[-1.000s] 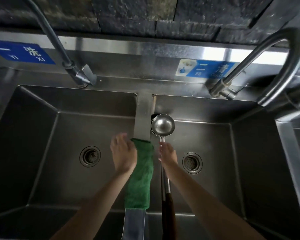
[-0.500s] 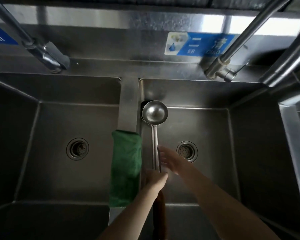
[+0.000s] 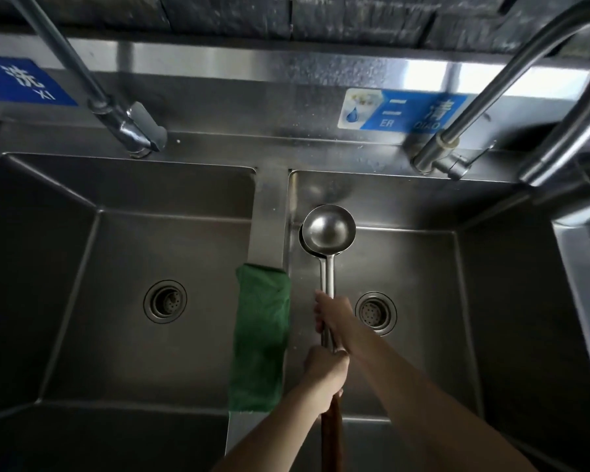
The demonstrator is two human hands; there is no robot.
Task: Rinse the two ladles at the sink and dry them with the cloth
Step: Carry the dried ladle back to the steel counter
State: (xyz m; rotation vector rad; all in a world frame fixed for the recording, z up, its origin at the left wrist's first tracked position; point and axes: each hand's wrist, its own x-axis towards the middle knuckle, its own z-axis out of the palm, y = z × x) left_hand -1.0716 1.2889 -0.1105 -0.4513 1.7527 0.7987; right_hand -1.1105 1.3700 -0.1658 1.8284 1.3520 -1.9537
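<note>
Left hand [image 3: 326,371]: my fingers are curled round the ladle handles at the near end of the metal shafts, just above the brown wooden grip [image 3: 331,434].
Right hand [image 3: 332,313]: it grips the same shafts a little farther along, fingers wrapped round them, just beyond my left hand.
Ladles [image 3: 328,229]: two of them, stacked one on the other, bowls nested and facing up; the lower bowl's rim peeks out on the left. They are over the right basin, close to its left wall, with the bowls at the far end. I cannot tell whether the bowls touch the basin.
Cloth [image 3: 261,335]: green, draped along the divider between the two basins, just left of my hands and not touching them.
Sink [image 3: 269,212]: stainless steel, two basins side by side, each with a round drain in its floor.
Right faucet [image 3: 539,63]: a curved spout rising from the far ledge of the right basin and arching toward me.
Left faucet [image 3: 123,120]: a straight pipe on the far ledge of the left basin.
Labels [image 3: 402,110]: blue signs on the backsplash, one behind each basin.
</note>
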